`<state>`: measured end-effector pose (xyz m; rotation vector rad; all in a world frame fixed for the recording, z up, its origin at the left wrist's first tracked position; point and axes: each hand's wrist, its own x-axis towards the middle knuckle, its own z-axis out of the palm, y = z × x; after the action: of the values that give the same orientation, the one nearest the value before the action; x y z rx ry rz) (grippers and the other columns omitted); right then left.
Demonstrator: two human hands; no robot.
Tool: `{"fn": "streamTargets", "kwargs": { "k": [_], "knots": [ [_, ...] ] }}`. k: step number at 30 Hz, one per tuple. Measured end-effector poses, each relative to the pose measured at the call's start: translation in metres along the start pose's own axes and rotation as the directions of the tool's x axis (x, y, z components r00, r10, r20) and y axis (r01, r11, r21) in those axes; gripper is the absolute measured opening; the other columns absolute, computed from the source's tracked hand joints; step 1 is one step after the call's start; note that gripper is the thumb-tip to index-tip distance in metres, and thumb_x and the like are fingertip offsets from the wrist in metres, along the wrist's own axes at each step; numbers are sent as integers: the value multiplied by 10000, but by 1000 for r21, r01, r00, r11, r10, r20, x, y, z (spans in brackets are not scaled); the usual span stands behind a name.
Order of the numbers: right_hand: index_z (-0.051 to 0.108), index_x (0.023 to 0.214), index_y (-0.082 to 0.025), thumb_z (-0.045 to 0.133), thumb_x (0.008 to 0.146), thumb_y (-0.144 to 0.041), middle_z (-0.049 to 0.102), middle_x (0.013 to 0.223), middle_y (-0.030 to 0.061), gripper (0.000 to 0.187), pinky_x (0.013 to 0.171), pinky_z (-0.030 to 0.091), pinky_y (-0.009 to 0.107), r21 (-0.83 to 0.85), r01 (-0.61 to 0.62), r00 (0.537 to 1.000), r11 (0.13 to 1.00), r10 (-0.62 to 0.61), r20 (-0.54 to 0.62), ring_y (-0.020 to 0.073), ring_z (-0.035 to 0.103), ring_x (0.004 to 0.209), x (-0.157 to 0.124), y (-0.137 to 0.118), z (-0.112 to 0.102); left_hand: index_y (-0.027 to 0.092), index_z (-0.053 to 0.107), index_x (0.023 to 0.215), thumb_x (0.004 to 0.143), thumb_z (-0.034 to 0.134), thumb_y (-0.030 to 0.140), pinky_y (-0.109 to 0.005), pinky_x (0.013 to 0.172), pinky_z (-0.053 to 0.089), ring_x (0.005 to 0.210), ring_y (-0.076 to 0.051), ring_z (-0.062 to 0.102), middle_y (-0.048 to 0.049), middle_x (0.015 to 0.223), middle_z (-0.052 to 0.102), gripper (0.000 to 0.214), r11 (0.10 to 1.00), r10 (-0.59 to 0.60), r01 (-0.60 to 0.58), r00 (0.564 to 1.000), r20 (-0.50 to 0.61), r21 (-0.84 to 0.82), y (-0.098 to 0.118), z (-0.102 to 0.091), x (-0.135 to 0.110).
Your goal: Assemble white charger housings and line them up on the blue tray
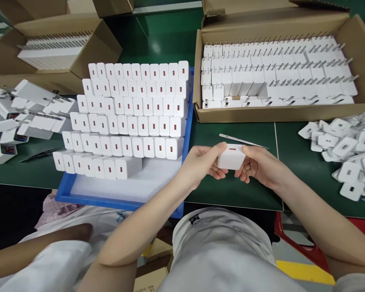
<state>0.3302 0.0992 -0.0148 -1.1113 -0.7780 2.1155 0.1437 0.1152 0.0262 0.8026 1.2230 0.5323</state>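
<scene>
Between my two hands is a white USB charger (231, 158), its face with a red slot turned up toward me. My left hand (205, 162) grips its left side, thumb on the top edge. The right side is pinched by my right hand (258, 164), with the thumb at the upper corner. Just behind the charger lie metal tweezers (243, 141) on the green bench. To the left, a blue tray (79, 194) carries rows of white chargers (124, 125) with their slots facing front. A heap of loose white end caps (349, 150) sits at the right.
An open cardboard box (246, 115) of chargers with metal prongs stands at the back right, another box (103, 44) at the back left. Unfinished charger shells (33, 109) and dark tweezers (39, 154) lie far left. A co-worker's arm (42, 247) is at lower left.
</scene>
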Motion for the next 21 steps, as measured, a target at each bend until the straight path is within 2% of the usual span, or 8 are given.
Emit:
{"fn": "streamTargets", "kwargs": {
  "k": [6,12,15,17,19,21],
  "knots": [
    [709,757,-136,750,738,-630,699,603,65,496,429,517,162,-2,-20,1000,1000,20,14,120,628,462,0,-1,0,84,695,648,709,726,650,-187,409,482,438,-147,616,-104,558,669,571,1000,-8,8,1000,-11,28,-1,0,0],
    [657,684,-136,796,690,-588,663,550,54,473,375,453,154,-40,88,993,995,-91,-73,109,581,427,1,3,2,94,687,657,716,725,645,-197,432,492,457,-147,622,-89,563,664,555,996,41,-38,998,-37,86,-1,4,-1],
    [642,696,-137,800,679,-582,661,559,58,472,384,449,167,-78,114,988,990,-121,-91,113,577,435,0,4,2,106,682,667,766,691,624,-210,470,506,489,-146,629,-76,576,658,527,988,89,-88,996,2,124,-3,4,-1],
    [633,706,-143,804,676,-570,664,572,59,461,401,457,176,-94,130,986,987,-139,-94,117,582,449,0,2,2,117,684,692,810,653,608,-220,500,511,516,-144,627,-60,596,653,506,974,151,-156,988,42,161,-6,3,-2],
    [628,711,-149,819,653,-561,662,575,58,458,410,458,188,-108,144,981,984,-156,-114,124,583,458,-1,1,3,129,696,749,880,575,581,-236,537,511,559,-148,624,-48,629,649,486,929,263,-270,963,64,253,-7,1,-2],
    [635,721,-153,838,619,-555,657,573,56,461,411,455,206,-131,149,973,980,-169,-156,131,575,454,-3,0,3,142,717,883,933,519,516,-268,627,528,668,-174,645,-57,725,669,426,810,437,-415,898,45,414,-7,0,-4]
  ]
}}
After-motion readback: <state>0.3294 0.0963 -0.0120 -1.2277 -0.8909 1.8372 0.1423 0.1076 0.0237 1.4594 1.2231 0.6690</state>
